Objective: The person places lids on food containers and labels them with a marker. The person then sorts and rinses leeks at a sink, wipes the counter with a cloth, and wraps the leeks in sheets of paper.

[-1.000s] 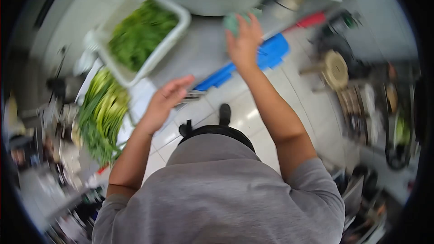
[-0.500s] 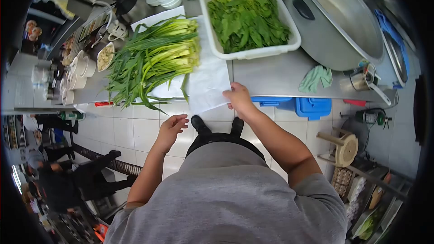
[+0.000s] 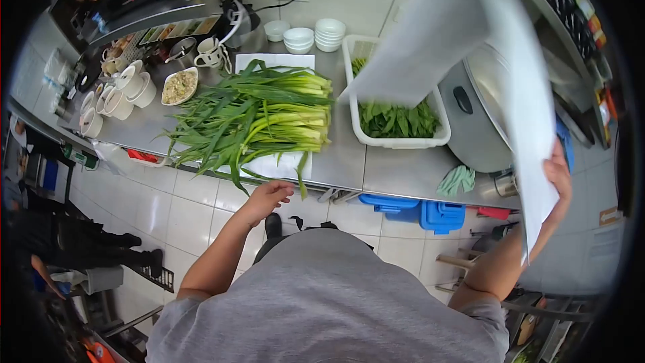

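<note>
My right hand [image 3: 557, 178], raised at the right, is closed on the lower edge of a large white paper sheet [image 3: 527, 134]. The sheet is blurred by motion and hides part of the white plastic basket [image 3: 403, 142], its leafy greens [image 3: 400, 121] and the large metal pot [image 3: 453, 131]. At the counter's front edge, my left hand [image 3: 267, 202] holds nothing, its fingers loosely bent and apart. Just beyond it is a heap of long green leafy stalks [image 3: 269, 117], which lies on white paper [image 3: 274, 60]. A few leaves hang over the edge near those fingers.
White bowls [image 3: 299, 39] are stacked by the wall. Lidded white tubs [image 3: 127, 84] and a bowl of chopped food [image 3: 180, 87] stand at left. A green cloth [image 3: 457, 180] lies near the pot; blue bins [image 3: 440, 215] sit below. Another person [image 3: 74, 235] is at far left.
My right hand has lifted the paper sheet off the counter and swung it up to the right, over the basket and pot. My left hand stays near the counter edge. The view has shifted.
</note>
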Demonstrator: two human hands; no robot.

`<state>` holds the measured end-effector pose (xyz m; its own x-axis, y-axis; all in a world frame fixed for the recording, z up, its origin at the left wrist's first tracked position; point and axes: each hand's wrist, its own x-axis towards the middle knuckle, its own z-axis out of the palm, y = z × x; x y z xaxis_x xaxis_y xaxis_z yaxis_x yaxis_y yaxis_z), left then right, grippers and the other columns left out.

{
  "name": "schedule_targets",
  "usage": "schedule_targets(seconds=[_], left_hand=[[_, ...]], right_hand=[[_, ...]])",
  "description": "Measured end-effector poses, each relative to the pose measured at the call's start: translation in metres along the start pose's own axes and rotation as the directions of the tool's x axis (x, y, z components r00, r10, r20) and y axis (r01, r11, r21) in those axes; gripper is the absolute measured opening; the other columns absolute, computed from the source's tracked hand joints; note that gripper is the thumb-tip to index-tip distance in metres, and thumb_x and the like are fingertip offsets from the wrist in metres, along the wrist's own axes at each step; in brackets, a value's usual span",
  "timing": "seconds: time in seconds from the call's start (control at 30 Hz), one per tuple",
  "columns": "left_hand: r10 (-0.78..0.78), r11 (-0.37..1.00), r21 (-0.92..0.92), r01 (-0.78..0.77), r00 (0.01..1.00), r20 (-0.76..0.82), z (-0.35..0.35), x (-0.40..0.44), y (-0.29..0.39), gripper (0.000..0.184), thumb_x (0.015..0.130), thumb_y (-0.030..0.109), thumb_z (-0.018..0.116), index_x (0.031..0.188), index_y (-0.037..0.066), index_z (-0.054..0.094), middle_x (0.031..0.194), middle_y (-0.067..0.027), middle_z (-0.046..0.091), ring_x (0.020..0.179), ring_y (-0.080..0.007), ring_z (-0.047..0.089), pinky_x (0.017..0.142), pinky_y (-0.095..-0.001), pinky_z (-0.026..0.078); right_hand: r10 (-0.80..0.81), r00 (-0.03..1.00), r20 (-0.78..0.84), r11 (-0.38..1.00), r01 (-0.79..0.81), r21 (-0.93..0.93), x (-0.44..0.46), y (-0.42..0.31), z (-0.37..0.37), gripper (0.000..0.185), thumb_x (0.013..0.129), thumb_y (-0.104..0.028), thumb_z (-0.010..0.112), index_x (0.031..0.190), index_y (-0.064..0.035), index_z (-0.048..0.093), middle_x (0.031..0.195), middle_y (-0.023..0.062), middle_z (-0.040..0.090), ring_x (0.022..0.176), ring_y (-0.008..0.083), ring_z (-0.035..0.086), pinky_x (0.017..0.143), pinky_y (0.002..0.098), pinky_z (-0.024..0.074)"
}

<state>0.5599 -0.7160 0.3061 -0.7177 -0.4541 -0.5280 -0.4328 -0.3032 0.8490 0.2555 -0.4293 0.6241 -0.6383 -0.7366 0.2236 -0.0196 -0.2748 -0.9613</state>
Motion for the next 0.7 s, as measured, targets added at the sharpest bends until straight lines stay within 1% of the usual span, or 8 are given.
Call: schedule_targets(seconds=[0.17, 0.27, 0.4, 0.47, 0.5, 0.53, 0.6, 0.7], left_hand=[[0.011, 0.993, 0.115, -0.021, 0.996, 0.087, -0.041, 0.009, -0.006, 0.035, 0.092, 0.029, 0.056, 0.119, 0.008, 0.059, 0.106, -0.0015, 0.064, 0.095, -0.0138, 0.06, 0.08, -0.0273, 0.044], [-0.01, 0.993, 0.114, -0.006, 0.991, 0.135, -0.071, 0.009, -0.018, 0.036, 0.092, 0.031, 0.057, 0.119, 0.007, 0.06, 0.106, -0.0023, 0.064, 0.093, -0.0133, 0.06, 0.078, -0.0265, 0.044], [-0.02, 0.984, 0.178, -0.013, 0.983, 0.182, -0.108, 0.016, -0.032, 0.037, 0.093, 0.033, 0.056, 0.12, 0.008, 0.059, 0.106, -0.0042, 0.064, 0.09, -0.0124, 0.06, 0.075, -0.0273, 0.045], [-0.041, 0.973, 0.232, -0.005, 0.98, 0.195, -0.117, 0.016, -0.031, 0.034, 0.092, 0.029, 0.058, 0.116, 0.006, 0.061, 0.107, -0.0047, 0.064, 0.09, -0.0114, 0.06, 0.076, -0.0276, 0.045], [0.056, 0.924, 0.366, -0.11, 0.986, 0.155, -0.117, 0.015, -0.028, 0.028, 0.086, 0.021, 0.065, 0.109, 0.005, 0.065, 0.101, -0.0061, 0.065, 0.09, -0.0163, 0.061, 0.077, -0.0308, 0.046], [0.049, 0.927, 0.36, -0.105, 0.986, 0.161, -0.116, 0.015, -0.026, 0.028, 0.086, 0.021, 0.065, 0.109, 0.005, 0.065, 0.101, -0.0061, 0.065, 0.09, -0.0163, 0.061, 0.077, -0.0308, 0.046], [0.638, 0.346, 0.711, -0.612, 0.71, 0.3, -0.111, 0.015, -0.026, 0.027, 0.077, 0.014, 0.071, 0.102, 0.005, 0.067, 0.096, -0.0073, 0.063, 0.092, -0.022, 0.059, 0.08, -0.0355, 0.046], [0.646, 0.173, 0.815, -0.553, 0.688, 0.33, -0.1, 0.037, -0.028, 0.035, 0.073, 0.013, 0.068, 0.108, 0.008, 0.063, 0.104, -0.0087, 0.056, 0.103, -0.0262, 0.051, 0.087, -0.0397, 0.039]], right_hand=[[0.07, 0.986, -0.153, 0.997, -0.066, 0.035, 0.035, 0.023, -0.02, 0.045, 0.082, -0.007, 0.054, 0.125, 0.0048, 0.046, 0.115, 0.0175, 0.059, 0.103, 0.0242, 0.061, 0.09, 0.0332, 0.0497], [0.328, 0.93, -0.168, 0.942, -0.308, 0.132, 0.066, 0.077, -0.059, 0.036, 0.082, -0.007, 0.056, 0.116, 0.0008, 0.052, 0.071, 0.0003, 0.057, 0.04, 0.0063, 0.041, 0.034, 0.0204, 0.0313], [0.625, 0.733, -0.269, 0.781, -0.583, 0.224, 0.095, 0.163, -0.119, 0.025, 0.082, -0.007, 0.061, 0.107, -0.0058, 0.056, 0.064, -0.0012, 0.048, 0.044, 0.0097, 0.037, 0.04, 0.023, 0.0318], [0.3, 0.557, -0.775, 0.587, -0.748, -0.311, 0.094, 0.184, -0.071, 0.023, 0.082, -0.009, 0.063, 0.104, -0.0045, 0.059, 0.078, 0.0044, 0.057, 0.064, 0.0177, 0.053, 0.055, 0.0297, 0.0462], [-0.304, 0.756, -0.58, 0.221, -0.536, -0.814, 0.089, 0.202, -0.063, 0.024, 0.082, -0.011, 0.063, 0.104, -0.0036, 0.06, 0.085, 0.0076, 0.059, 0.075, 0.0222, 0.055, 0.065, 0.0328, 0.0477], [-0.61, 0.793, 0.01, -0.391, -0.29, -0.874, 0.083, 0.221, -0.053, 0.024, 0.082, -0.013, 0.062, 0.104, -0.0027, 0.06, 0.092, 0.0109, 0.061, 0.086, 0.0266, 0.058, 0.075, 0.036, 0.0493], [-0.309, 0.927, -0.212, 0.269, -0.129, -0.954, 0.064, 0.254, 0.042, 0.026, 0.08, -0.007, 0.061, 0.106, -0.0047, 0.063, 0.098, 0.0157, 0.062, 0.091, 0.0328, 0.06, 0.083, 0.0388, 0.0468], [0.041, 0.889, 0.456, 0.408, 0.402, -0.82, 0.007, 0.343, 0.165, 0.035, 0.073, -0.01, 0.07, 0.107, -0.0086, 0.061, 0.102, 0.0125, 0.061, 0.101, 0.0317, 0.056, 0.09, 0.0425, 0.0425]])
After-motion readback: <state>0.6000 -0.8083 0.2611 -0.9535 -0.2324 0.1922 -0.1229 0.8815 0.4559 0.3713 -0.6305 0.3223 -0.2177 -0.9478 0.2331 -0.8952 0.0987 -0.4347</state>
